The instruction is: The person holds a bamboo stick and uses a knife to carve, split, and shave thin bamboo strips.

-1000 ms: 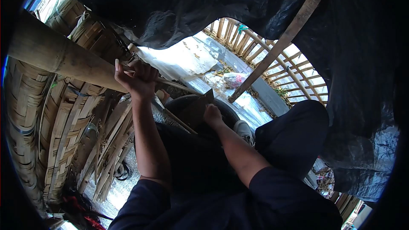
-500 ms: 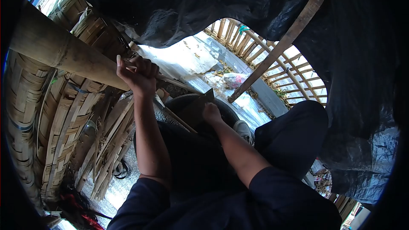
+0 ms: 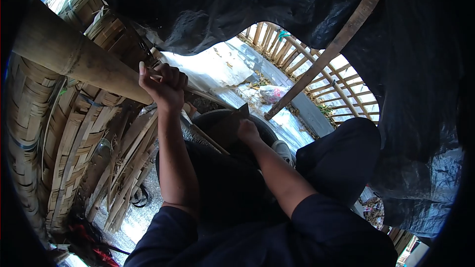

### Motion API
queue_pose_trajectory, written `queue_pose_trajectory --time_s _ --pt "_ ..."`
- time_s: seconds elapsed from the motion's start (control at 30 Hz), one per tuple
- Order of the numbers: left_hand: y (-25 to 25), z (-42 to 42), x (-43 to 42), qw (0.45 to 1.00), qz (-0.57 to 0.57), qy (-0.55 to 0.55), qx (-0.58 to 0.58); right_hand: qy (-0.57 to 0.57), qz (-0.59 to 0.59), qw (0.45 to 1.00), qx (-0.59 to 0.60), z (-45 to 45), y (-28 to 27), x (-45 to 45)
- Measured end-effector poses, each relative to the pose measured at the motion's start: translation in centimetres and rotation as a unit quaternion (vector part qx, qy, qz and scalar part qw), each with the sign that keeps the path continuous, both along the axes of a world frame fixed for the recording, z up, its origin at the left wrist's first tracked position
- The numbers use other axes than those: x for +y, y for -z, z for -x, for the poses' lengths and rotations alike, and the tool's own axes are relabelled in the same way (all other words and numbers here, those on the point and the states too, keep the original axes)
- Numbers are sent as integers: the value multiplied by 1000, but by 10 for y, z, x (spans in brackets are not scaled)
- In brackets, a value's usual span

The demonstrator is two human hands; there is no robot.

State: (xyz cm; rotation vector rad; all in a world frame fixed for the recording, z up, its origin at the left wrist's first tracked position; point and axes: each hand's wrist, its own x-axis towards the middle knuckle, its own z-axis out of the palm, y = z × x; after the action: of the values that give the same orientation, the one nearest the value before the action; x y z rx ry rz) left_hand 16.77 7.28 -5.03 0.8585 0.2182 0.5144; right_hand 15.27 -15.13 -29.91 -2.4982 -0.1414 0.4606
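My left hand (image 3: 164, 88) is closed, thumb up, around a thin bamboo strip (image 3: 210, 98). From the fist the strip slants down to the right, towards my right hand. Closed in a fist above my lap, my right hand (image 3: 248, 131) grips what looks like a dark broad-bladed knife (image 3: 242, 112), its pointed corner sticking up past the knuckles. Its handle is hidden in the fist. The strip's far end meets or passes close by the blade; I cannot tell whether they touch. Below both hands is a dark round tub-like rim (image 3: 269, 131).
A thick bamboo pole (image 3: 94, 71) reaches in from the left, close to my left hand. Woven bamboo panels (image 3: 32, 118) and split bamboo pieces (image 3: 126, 178) lie left. A wooden bar (image 3: 329, 52) slants across the right, before black plastic sheeting (image 3: 415, 94) and a bamboo lattice (image 3: 341, 86).
My left hand sits slightly farther right and lower in the view, and the bamboo pole has shifted a little the same way. My right hand has barely moved.
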Motion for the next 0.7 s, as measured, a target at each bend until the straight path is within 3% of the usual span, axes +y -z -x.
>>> queue_pose_trajectory --time_s 0.07,0.17,0.23,0.37,0.53,0.57,0.7 --pt "0 -4 1 1000 -17 16 -14 3 27 1000 10 -3 23 -6" --pt "3 -4 5 999 -7 27 -26 -91 45 994 -33 -16 18 7" --pt "5 -3 5 1000 -7 15 -22 13 -21 999 -25 -13 -18 11" --pt "5 -7 5 997 -23 51 -51 5 15 999 36 -12 1 1" --pt "3 -6 4 1000 0 17 -22 15 7 999 49 -21 -27 12" --pt "2 -5 3 1000 -3 19 -21 -50 20 998 33 -6 24 -6" --pt "4 -4 3 998 -25 35 -46 -169 58 983 -51 -27 19 0"
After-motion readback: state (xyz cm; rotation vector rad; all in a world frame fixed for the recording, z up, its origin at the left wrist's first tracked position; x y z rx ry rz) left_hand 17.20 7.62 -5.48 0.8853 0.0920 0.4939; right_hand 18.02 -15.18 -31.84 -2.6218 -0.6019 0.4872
